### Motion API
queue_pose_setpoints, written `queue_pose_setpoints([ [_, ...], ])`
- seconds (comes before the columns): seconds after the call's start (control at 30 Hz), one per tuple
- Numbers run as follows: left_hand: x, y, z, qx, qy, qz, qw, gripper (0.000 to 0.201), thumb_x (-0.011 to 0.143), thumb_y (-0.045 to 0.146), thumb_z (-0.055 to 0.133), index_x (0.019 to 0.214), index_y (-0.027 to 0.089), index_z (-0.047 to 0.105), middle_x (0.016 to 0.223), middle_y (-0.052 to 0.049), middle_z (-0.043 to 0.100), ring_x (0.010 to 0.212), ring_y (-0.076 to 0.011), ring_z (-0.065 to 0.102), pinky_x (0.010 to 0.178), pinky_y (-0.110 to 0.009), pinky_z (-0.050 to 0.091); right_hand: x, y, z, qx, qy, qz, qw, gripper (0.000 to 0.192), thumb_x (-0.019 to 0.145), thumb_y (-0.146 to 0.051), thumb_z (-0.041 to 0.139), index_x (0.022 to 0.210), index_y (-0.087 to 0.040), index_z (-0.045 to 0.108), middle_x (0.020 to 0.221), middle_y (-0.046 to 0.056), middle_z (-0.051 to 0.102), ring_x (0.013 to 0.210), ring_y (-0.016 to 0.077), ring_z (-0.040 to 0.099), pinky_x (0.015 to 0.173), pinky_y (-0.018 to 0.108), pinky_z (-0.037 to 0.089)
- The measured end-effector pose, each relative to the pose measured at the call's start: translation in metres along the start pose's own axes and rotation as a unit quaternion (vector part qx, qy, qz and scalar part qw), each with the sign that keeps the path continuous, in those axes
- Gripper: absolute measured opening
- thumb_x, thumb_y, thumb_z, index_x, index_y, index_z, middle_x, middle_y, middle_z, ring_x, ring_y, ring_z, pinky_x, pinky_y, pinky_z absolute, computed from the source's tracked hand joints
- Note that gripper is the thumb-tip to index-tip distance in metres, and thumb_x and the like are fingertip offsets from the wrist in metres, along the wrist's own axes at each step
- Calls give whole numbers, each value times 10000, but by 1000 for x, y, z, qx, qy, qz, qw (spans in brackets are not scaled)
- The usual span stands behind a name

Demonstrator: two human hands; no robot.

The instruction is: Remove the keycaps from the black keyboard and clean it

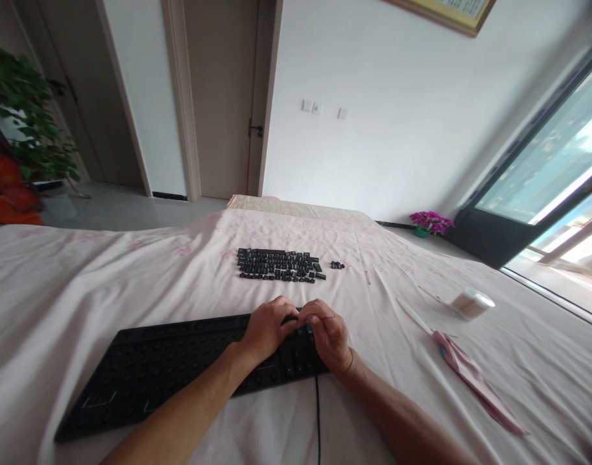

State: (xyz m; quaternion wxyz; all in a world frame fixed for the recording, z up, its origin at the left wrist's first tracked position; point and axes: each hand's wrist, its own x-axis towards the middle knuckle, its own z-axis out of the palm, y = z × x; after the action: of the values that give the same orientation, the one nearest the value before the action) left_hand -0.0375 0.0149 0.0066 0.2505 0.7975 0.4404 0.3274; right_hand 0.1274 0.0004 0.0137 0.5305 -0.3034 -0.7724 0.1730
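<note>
A black computer keyboard [179, 358] lies on the bed-like covered surface, most of its keycaps off and bare key posts showing. My left hand [269, 329] rests over its right part, fingers bent at the back edge and thumb stretched toward the other hand. My right hand [330, 336] is closed above the number-pad end, its thumb and fingers pressed together beside the left thumb. What lies between those fingertips is hidden. Beyond the keyboard, loose black keycaps [276, 263] are laid out in rows, with a small cluster of keycaps [337, 265] apart on the right.
A clear tub of cotton swabs [472, 303] lies at the right, near a pink cloth [474, 381] and a thin white stick [414, 315]. A cable [318, 413] runs toward me from the keyboard. The pink patterned sheet [179, 284] has folds.
</note>
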Motion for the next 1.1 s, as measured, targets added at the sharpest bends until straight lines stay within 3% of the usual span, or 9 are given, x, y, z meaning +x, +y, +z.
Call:
queue_pose_setpoints([
  [0.33,0,-8,2,-31,46,-25,998,159,843,277,545,918,211,668,985,-21,680,941,-188,619,855,-285,457,1,-2,-8,-158,-58,-86,982,233,935,-170,410,997,-217,630,849,57,664,827,201,588,775,362,421],
  [0.47,-1,-5,-1,-82,67,-48,993,163,848,254,543,953,218,662,951,0,713,918,-179,643,840,-272,469,5,3,-8,-221,-79,-13,972,216,955,-234,428,961,-196,640,802,56,640,753,180,576,724,307,425],
  [0.63,-1,-1,-1,-136,86,-61,985,133,830,234,574,935,216,653,937,-3,727,895,-173,666,829,-258,498,9,5,-7,-257,-84,77,960,122,894,-313,583,928,-241,675,840,26,644,768,162,612,680,248,424],
  [0.93,0,-1,0,-125,69,-71,987,185,799,204,544,969,225,613,918,1,726,897,-187,675,814,-276,505,8,7,-6,-231,-96,125,960,83,835,-208,629,892,-247,675,842,5,696,763,169,646,689,248,435],
  [1.1,1,-6,4,-135,72,-65,986,283,798,196,541,1077,222,577,960,-14,716,941,-183,667,879,-303,492,11,32,-19,-238,-52,154,958,82,823,-211,611,867,-241,673,844,1,713,777,173,654,695,248,432],
])
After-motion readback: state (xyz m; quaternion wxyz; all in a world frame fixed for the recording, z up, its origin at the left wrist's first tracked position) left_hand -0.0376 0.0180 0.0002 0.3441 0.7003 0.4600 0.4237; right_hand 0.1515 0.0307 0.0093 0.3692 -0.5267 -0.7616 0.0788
